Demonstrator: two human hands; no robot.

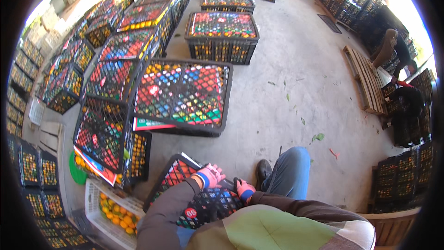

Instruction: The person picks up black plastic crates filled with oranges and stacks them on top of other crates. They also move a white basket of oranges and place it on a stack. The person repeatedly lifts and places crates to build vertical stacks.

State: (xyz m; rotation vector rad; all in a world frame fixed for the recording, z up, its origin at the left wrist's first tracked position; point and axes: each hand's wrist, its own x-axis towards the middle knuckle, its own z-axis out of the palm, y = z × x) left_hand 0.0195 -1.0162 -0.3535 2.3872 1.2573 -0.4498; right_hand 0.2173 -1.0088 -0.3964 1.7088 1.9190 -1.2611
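Note:
Directly before me is a black plastic crate with a mesh lid (208, 201), over printed red and blue sheeting. My left hand (211, 176), in a pink glove with a blue cuff, rests on the lid's far rim; whether its fingers grip the rim is unclear. Close by at the right corner, my right hand (245, 190), gloved alike, curls around a small dark object (237, 181) too small to identify. Left of the crate, a white plastic basket (92, 199) holds loose orange citrus fruit (118, 213).
Lidded black crates of fruit (184, 93) run in rows ahead and left. A green round object (77, 168) lies left. Rightward are a wooden pallet (364, 80), a bending person (399, 52) and stacked crates (402, 177). Leaves (318, 137) dot the concrete floor (277, 111).

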